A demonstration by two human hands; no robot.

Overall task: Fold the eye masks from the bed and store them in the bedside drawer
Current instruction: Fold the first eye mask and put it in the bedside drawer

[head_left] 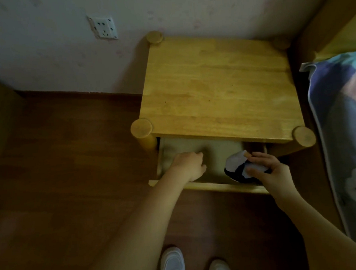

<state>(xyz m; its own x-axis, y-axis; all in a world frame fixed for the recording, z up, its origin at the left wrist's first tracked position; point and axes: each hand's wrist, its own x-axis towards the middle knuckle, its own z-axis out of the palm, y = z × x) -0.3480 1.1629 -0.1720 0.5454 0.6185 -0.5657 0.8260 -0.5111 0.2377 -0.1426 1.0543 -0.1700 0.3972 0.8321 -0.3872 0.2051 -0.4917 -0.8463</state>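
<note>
A: Where was the eye mask (241, 165)?

B: In the open drawer (208, 185) of the bedside table (218, 85), at its right side — your right hand (269, 169) gripped it with curled fingers.

A: And your left hand (188, 165)?

B: Inside the drawer too, fingers curled under — I couldn't tell whether it held anything.
</note>
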